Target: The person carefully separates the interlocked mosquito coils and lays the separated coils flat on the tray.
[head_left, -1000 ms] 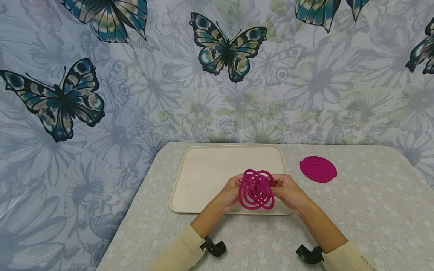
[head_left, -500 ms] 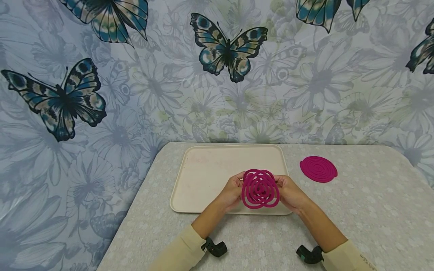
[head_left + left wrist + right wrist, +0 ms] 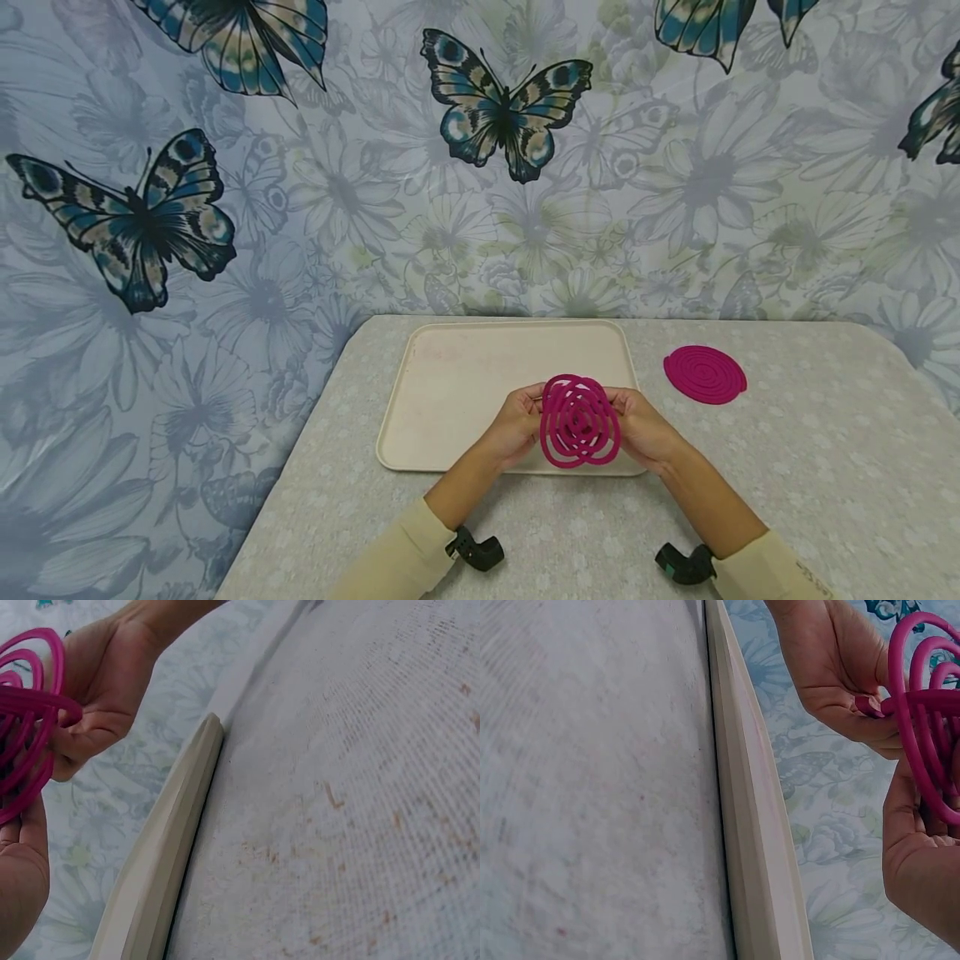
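Both hands hold up a magenta spiral trivet [image 3: 580,421], its nested loops spread apart and crossing into an openwork, rose-like shape. My left hand [image 3: 519,427] pinches its left edge. At the opposite edge, my right hand [image 3: 643,427] grips it between thumb and fingers. Some fingertips are hidden behind the loops. In the left wrist view, part of the trivet [image 3: 30,742] shows a bar crossing the rings near the right hand. The trivet hangs over the right front part of a cream tray [image 3: 450,400], apparently above its surface.
A second magenta spiral trivet [image 3: 705,375] lies flat on the table, right of the tray. A patterned grey cloth [image 3: 810,467] covers the table. Behind stands a wall with butterflies [image 3: 510,108]. Each wrist carries a black camera mount [image 3: 476,550].
The held trivet has shifted slightly right and turned, so its loops look wider and more evenly spread. Both hands keep hold, with small finger shifts. The flat trivet and tray stay put.
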Demonstrator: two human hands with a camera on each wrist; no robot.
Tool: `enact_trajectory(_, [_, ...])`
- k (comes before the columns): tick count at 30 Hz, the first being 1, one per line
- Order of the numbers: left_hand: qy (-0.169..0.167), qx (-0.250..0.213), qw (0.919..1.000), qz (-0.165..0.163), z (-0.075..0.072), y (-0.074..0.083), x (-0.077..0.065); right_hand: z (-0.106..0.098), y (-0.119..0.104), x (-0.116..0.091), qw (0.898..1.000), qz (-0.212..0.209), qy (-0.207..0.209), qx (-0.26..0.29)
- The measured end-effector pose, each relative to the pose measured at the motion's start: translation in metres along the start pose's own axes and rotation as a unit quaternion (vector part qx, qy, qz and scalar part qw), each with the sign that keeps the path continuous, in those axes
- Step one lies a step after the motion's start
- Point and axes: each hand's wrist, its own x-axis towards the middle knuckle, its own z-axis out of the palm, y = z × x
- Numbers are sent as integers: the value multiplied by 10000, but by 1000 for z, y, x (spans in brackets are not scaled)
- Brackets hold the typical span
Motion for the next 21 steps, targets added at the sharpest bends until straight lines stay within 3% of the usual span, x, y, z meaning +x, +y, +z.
enact_trajectory(7, [689, -6, 9976, 70, -4, -1, 3, -3, -7, 0, 9968, 21, 770, -209])
enact_trajectory(11, [640, -134, 9979, 27, -5, -1, 2, -5, -9, -1, 9947, 87, 1001, -212])
enact_trajectory(21, [437, -297, 9986, -46, -3, 1, 1, -5, -7, 0, 9948, 146, 996, -170])
